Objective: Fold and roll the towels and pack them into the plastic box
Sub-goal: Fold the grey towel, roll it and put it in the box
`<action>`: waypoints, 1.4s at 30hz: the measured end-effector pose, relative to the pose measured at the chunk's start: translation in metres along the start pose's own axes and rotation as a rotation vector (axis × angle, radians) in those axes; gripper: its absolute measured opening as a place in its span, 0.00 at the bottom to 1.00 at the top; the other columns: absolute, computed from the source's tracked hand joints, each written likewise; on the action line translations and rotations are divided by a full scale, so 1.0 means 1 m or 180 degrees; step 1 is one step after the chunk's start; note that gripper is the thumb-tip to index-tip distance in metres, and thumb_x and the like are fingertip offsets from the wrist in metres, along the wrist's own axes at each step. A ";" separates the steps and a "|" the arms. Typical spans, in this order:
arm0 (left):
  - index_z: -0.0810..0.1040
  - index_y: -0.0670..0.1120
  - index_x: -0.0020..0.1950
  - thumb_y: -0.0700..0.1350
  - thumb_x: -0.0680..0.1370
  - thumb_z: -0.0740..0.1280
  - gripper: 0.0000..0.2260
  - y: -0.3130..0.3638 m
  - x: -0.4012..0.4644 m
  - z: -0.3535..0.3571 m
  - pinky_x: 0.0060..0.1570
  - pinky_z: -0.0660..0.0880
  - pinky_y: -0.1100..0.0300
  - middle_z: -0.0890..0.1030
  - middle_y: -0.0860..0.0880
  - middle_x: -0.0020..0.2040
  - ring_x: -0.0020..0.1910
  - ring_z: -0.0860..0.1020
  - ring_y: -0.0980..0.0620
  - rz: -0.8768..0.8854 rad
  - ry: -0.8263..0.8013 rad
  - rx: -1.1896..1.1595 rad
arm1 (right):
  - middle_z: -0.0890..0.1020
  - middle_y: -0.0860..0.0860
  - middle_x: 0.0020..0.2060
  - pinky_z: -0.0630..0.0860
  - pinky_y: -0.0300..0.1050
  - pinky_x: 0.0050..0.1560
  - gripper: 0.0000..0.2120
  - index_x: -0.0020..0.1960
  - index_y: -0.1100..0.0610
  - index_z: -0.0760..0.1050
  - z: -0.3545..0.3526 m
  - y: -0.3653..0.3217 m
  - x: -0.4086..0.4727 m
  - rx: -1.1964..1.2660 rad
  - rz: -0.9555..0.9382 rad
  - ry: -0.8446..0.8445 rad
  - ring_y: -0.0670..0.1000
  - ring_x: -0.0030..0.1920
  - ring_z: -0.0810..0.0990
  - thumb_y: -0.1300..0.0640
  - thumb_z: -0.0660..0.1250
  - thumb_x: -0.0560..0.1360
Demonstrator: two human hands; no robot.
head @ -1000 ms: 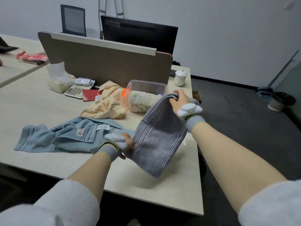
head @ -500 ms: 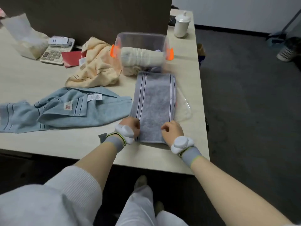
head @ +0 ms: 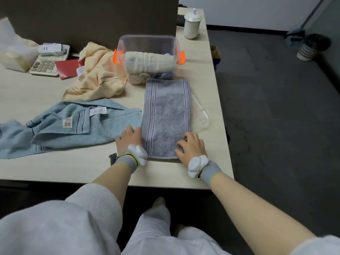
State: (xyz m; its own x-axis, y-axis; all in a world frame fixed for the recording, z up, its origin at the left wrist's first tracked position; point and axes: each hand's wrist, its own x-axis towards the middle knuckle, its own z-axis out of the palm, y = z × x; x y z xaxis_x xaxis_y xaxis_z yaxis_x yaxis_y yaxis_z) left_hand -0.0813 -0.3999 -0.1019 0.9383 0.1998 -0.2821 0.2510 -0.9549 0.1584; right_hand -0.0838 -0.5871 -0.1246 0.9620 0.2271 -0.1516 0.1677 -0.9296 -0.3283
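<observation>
A grey striped towel point(head: 168, 116), folded into a long strip, lies flat on the desk and runs from the plastic box point(head: 147, 43) toward me. My left hand point(head: 129, 139) rests flat at the strip's near left edge. My right hand point(head: 191, 146) presses with spread fingers on its near right corner. The clear box with orange latches holds a rolled cream towel point(head: 149, 59). A crumpled blue towel point(head: 73, 126) lies to the left, and a peach towel point(head: 99, 78) is heaped beside the box.
A clear lid point(head: 201, 115) peeks out from under the grey towel near the desk's right edge. A calculator point(head: 46, 63), red booklet point(head: 68, 68) and tissue pack point(head: 12, 52) sit at the back left by the partition point(head: 92, 21). A white lidded cup point(head: 192, 24) stands behind the box.
The grey towel went from hanging between my raised hands to lying flat on the desk. My hands then let go of its near edge and flattened out on it.
</observation>
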 end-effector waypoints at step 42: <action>0.74 0.52 0.62 0.48 0.80 0.59 0.12 0.014 0.047 -0.005 0.58 0.68 0.60 0.79 0.50 0.60 0.61 0.76 0.47 0.0744 -0.1258 0.0124 | 0.73 0.59 0.63 0.68 0.47 0.60 0.13 0.57 0.62 0.74 -0.021 -0.017 0.040 -0.0337 0.0135 -0.1151 0.57 0.63 0.72 0.58 0.55 0.79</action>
State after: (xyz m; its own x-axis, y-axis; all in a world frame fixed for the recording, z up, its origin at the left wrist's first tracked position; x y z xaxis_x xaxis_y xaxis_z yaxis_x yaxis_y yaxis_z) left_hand -0.0328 -0.4027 -0.1077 0.8041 -0.1137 -0.5835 0.0272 -0.9735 0.2271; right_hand -0.0440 -0.5680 -0.1049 0.8336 0.2580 -0.4885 0.1689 -0.9609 -0.2193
